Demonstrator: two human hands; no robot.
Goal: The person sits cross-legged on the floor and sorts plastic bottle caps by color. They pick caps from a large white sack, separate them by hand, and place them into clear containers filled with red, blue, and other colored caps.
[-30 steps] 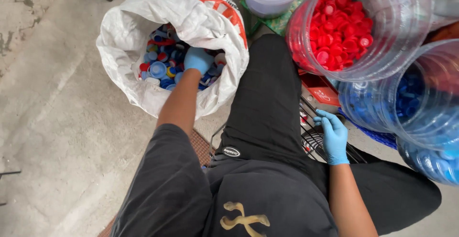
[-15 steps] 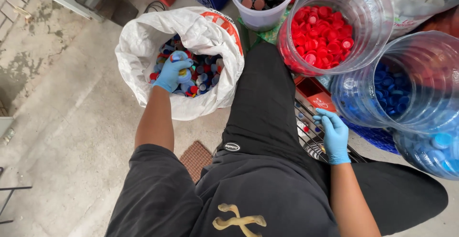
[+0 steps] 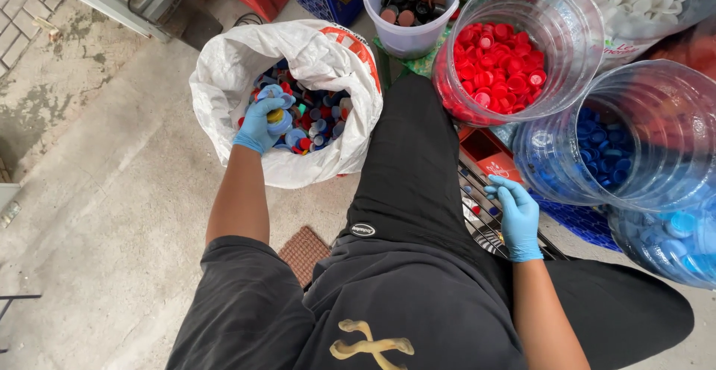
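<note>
Gripping a fistful of bottle caps [image 3: 279,118] in gloved left hand [image 3: 261,125] inside white sack [image 3: 224,79]; right hand [image 3: 516,217] open, idle. Light, rigid, slippery, probably best scooped loosely.

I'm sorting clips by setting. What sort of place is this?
Probably an informal yard or workshop for sorting plastic bottle caps. A white sack holds mixed caps, clear tubs hold red caps and blue caps apart, and the floor is bare concrete. The gloved left hand grips caps from the sack.
</note>
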